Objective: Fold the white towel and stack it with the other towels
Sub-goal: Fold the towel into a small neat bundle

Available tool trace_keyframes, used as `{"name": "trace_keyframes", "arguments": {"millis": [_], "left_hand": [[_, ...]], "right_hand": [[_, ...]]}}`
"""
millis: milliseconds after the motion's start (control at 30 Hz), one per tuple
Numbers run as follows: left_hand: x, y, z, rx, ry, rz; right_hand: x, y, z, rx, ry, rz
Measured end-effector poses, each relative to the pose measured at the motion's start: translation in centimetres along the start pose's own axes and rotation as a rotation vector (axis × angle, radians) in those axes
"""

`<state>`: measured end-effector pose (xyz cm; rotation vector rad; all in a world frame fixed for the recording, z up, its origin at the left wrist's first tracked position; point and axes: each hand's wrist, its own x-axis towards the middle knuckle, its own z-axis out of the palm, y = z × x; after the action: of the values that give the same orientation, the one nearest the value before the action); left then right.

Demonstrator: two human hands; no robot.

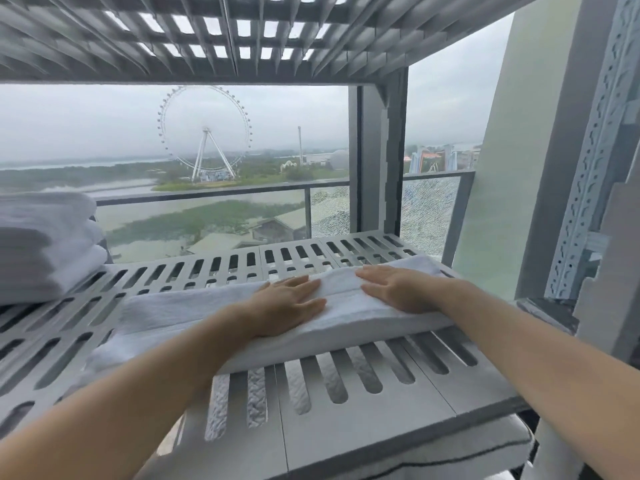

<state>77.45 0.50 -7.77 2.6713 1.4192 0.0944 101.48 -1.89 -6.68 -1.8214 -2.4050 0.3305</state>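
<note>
A white towel lies folded into a long band across the grey slotted shelf. My left hand rests flat on the towel's middle, fingers straight and pointing right. My right hand lies flat on the towel's right part, fingers straight and pointing left. The fingertips of the two hands are a short gap apart. A stack of folded white towels sits at the shelf's far left.
Another slotted shelf hangs close overhead. A perforated metal upright stands at the right. Below the shelf, more white fabric with a dark stripe shows. Behind the shelf is a window and a balcony railing.
</note>
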Motion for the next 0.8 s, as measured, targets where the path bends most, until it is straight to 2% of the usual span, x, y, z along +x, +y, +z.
{"name": "trace_keyframes", "arguments": {"millis": [133,267,500,667,800], "left_hand": [[-2.8,-1.9,-0.1,0.002,0.044,-0.036],[-5.9,-3.4,0.0,0.033,0.072,-0.047],[-10.9,-5.1,0.7,0.057,0.141,-0.108],[-11.9,-6.4,0.2,0.042,0.084,-0.193],[-11.3,-7.0,0.1,-0.004,0.012,-0.224]], "right_hand": [[0.7,-5.5,1.5,0.034,-0.011,-0.113],[0.8,-10.5,3.4,-0.055,-0.009,-0.214],[0.4,-15.2,5.2,-0.098,0.042,-0.225],[0.2,-15.3,5.9,-0.126,0.080,-0.188],[0.9,-16.0,4.9,0.010,-0.009,-0.151]]}}
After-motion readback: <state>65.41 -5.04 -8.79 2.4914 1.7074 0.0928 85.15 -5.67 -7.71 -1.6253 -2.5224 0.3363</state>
